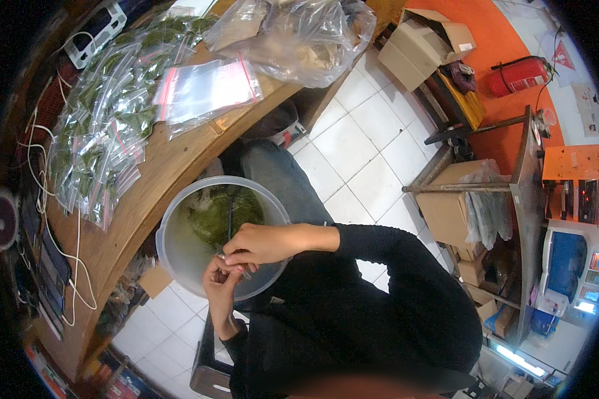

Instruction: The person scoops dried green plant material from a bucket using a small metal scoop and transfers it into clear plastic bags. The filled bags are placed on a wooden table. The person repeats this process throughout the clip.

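Note:
My left hand (220,284) and my right hand (265,244) meet over the near part of a translucent plastic bucket (161,244). Between their fingers they pinch a small piece of clear plastic (246,274), which looks like a bag; most of it is hidden by the fingers. Inside the bucket lies a heap of green, moss-like or powdery material (209,219). A thin dark handle (230,212) stands in that heap, its lower end out of sight. The bucket sits in front of my lap, beside the wooden table.
Many filled zip bags (105,119) of green material cover the wooden table (179,154). Flat zip bags (207,90) lie near its edge, by a large clear plastic sack (299,45). White cables (77,239) trail at left. A metal shelf (521,199) with cardboard boxes stands right.

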